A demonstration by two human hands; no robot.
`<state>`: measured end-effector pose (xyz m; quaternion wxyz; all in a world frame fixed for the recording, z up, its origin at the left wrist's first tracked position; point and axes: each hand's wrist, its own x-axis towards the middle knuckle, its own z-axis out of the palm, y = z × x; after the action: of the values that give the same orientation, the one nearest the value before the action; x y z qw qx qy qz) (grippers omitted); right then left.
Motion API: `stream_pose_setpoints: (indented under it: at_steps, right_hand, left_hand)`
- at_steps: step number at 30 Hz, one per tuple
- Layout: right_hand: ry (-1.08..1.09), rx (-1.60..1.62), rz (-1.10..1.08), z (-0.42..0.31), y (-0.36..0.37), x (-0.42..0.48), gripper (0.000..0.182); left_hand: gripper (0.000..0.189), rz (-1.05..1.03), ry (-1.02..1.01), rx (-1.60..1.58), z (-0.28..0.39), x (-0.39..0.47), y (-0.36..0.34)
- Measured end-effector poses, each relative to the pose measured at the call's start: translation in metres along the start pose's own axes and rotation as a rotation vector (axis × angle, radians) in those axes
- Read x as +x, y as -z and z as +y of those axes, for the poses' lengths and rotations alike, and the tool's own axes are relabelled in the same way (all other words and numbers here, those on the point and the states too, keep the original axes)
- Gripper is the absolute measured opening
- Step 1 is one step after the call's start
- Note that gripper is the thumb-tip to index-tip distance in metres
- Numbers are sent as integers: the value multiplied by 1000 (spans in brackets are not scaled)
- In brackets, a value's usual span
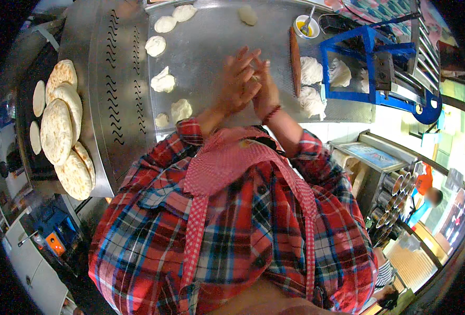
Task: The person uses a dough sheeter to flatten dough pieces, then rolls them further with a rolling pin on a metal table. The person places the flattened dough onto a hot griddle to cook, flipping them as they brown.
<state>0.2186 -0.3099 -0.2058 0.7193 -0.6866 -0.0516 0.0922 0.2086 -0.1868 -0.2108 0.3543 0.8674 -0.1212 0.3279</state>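
Observation:
My left hand [239, 80] and my right hand [264, 78] meet over the metal worktop [201, 43], palms and fingers close together and partly blurred. Whether something lies between them cannot be told. Which arm is which follows the sleeves: the left one in view comes from the left side, the other, with a red bracelet [271, 114], from the right. Several pieces of dough [163, 81] lie along the worktop's left side. A flattened pale dough piece [248, 15] rests at the far edge. To the right, larger dough lumps [310, 71] sit beside a wooden rolling pin or stick [294, 63].
Cooked flatbreads [56, 132] are stacked at the left on the edge of a slotted metal griddle unit [124, 78]. A white bowl [307, 26] with yellow liquid and a spoon stands far right, near a blue metal frame [370, 63]. A person [433, 197] is in the right background.

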Motion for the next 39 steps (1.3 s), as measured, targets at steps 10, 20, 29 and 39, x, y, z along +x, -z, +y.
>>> stream_pose_setpoints:
  at_steps: [10,20,29,39]
  right_hand:
    - [850,-519,-469,-27,-8,26,43]
    - [875,-891,-519,33,-104,97,33]
    - [389,-614,-213,79,-96,144,48]
    - [14,-1518,-18,103,136,46,60]
  left_hand:
    - [54,-400,632,-572,-43,-66,13]
    - [67,572,1185,-838,-79,-32,85]
    - [53,189,597,67,-129,-60,47]
    - [62,-322,271,470,-159,-38,10]
